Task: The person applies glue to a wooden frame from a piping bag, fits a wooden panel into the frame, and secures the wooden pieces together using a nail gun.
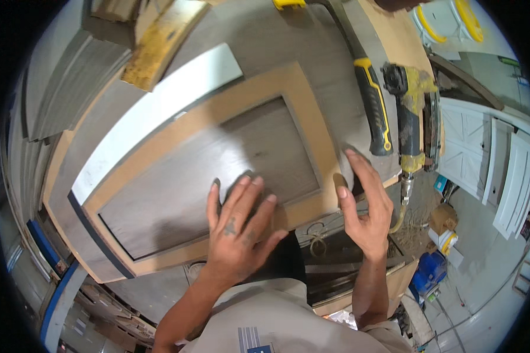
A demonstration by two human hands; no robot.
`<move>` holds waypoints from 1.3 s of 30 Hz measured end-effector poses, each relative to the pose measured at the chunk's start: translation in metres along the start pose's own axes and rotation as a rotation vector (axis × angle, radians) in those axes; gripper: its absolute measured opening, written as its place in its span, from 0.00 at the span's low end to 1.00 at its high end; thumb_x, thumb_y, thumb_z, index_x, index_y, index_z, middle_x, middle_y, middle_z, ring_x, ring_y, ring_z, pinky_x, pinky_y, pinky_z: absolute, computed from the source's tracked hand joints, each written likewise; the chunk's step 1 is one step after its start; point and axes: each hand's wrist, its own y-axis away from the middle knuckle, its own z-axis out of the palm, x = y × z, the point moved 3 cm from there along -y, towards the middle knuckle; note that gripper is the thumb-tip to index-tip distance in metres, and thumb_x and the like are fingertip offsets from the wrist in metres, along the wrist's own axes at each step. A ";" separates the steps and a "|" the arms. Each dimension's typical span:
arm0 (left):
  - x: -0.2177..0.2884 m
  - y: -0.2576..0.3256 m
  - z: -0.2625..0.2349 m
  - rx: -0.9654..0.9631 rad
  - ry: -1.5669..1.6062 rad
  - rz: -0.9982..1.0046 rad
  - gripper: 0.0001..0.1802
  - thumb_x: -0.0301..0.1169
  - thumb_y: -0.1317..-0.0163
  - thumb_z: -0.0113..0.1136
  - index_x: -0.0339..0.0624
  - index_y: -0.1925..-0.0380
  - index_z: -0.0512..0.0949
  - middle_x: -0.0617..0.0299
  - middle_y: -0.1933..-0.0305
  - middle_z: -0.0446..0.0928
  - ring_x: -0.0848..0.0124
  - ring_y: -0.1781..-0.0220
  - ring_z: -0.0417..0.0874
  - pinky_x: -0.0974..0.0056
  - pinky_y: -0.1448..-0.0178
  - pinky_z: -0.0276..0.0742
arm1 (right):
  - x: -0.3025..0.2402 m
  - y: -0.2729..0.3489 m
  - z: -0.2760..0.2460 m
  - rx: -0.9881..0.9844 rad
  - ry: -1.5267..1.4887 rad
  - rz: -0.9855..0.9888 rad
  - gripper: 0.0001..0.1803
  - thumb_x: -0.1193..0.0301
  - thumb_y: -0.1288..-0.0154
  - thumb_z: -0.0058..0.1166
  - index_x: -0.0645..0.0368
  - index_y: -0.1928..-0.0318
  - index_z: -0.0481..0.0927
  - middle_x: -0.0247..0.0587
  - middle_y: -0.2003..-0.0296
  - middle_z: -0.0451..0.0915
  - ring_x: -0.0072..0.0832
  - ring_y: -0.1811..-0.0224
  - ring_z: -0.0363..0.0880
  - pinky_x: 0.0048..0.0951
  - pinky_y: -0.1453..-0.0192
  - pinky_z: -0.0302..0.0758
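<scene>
Tan, bare board forms the rectangular frame [308, 123] that lies flat and aslant on the bench [265, 41], its near rail along the bench's front edge. Grey-brown, grained surface shows inside the opening; whether this is an inset panel or a board beneath, I cannot tell.

Both hands are at the near side. The left hand [235, 226] is open with its fingers spread, reaching across the near rail so that the fingertips are over the grey-brown surface; it grips nothing, and how firmly it touches is unclear. The right hand [368, 215] is also open, thumb and index finger well apart, at the frame's near right corner. Its thumb is over the corner and its index finger points past the outer edge; it has hold of nothing, and contact with the wood is hard to judge.

Along the far rail lies a white strip [153, 117], and beside the left end runs a dark strip [97, 232]. A stained wooden block [165, 44] sits beyond the white strip. To the right, a hand tool with a black-and-yellow grip [371, 100] lies next to a yellow-and-black pneumatic nailer [409, 123], with a hose [400, 220] below it.
</scene>
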 end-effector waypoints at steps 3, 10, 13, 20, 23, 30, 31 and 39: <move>0.013 0.002 0.019 -0.082 0.055 -0.017 0.38 0.37 0.51 0.75 0.45 0.38 0.72 0.47 0.31 0.67 0.48 0.29 0.66 0.33 0.26 0.46 | 0.012 0.017 -0.008 -0.071 -0.009 -0.155 0.26 0.76 0.42 0.59 0.66 0.41 0.76 0.54 0.43 0.78 0.47 0.37 0.75 0.50 0.30 0.65; 0.015 0.004 0.034 -0.040 -0.011 -0.025 0.39 0.34 0.53 0.76 0.42 0.39 0.72 0.48 0.31 0.68 0.49 0.29 0.67 0.33 0.26 0.46 | 0.024 0.035 -0.013 -0.157 0.076 -0.168 0.24 0.74 0.47 0.64 0.61 0.46 0.81 0.47 0.43 0.79 0.43 0.35 0.74 0.49 0.26 0.57; 0.016 0.004 0.033 -0.025 -0.011 -0.033 0.37 0.31 0.53 0.76 0.39 0.40 0.74 0.48 0.32 0.69 0.49 0.29 0.68 0.34 0.25 0.46 | 0.026 0.037 -0.009 -0.143 0.102 -0.188 0.24 0.73 0.49 0.68 0.59 0.48 0.83 0.45 0.43 0.80 0.42 0.35 0.74 0.49 0.26 0.57; 0.018 0.003 0.033 -0.027 -0.019 -0.045 0.36 0.31 0.54 0.76 0.38 0.42 0.75 0.48 0.33 0.70 0.49 0.29 0.68 0.35 0.25 0.47 | 0.025 0.038 -0.006 -0.105 0.131 -0.179 0.21 0.74 0.50 0.69 0.59 0.52 0.85 0.44 0.44 0.81 0.40 0.36 0.75 0.49 0.26 0.58; 0.017 0.003 0.033 -0.023 -0.019 -0.041 0.36 0.32 0.55 0.77 0.39 0.42 0.76 0.48 0.33 0.71 0.49 0.29 0.68 0.35 0.25 0.47 | 0.025 0.038 -0.006 -0.098 0.130 -0.177 0.21 0.74 0.50 0.69 0.59 0.52 0.85 0.44 0.45 0.82 0.40 0.36 0.76 0.48 0.26 0.58; 0.016 0.004 0.035 -0.022 -0.006 -0.045 0.37 0.32 0.56 0.77 0.40 0.42 0.75 0.48 0.33 0.71 0.49 0.29 0.68 0.35 0.24 0.46 | 0.028 0.038 -0.006 -0.106 0.123 -0.191 0.25 0.75 0.55 0.70 0.62 0.52 0.85 0.49 0.47 0.83 0.44 0.36 0.75 0.51 0.25 0.56; 0.016 0.004 0.035 -0.019 -0.005 -0.041 0.37 0.31 0.56 0.77 0.40 0.42 0.75 0.48 0.33 0.70 0.49 0.29 0.68 0.35 0.24 0.46 | 0.028 0.038 -0.006 -0.107 0.127 -0.192 0.25 0.75 0.55 0.70 0.62 0.52 0.85 0.49 0.47 0.83 0.44 0.36 0.75 0.51 0.25 0.56; 0.024 -0.002 0.018 0.008 0.045 -0.081 0.37 0.30 0.54 0.77 0.38 0.41 0.74 0.47 0.32 0.69 0.47 0.28 0.66 0.36 0.24 0.47 | 0.024 0.034 -0.016 -0.073 0.056 -0.160 0.28 0.77 0.48 0.67 0.62 0.43 0.79 0.48 0.42 0.79 0.42 0.36 0.75 0.45 0.28 0.62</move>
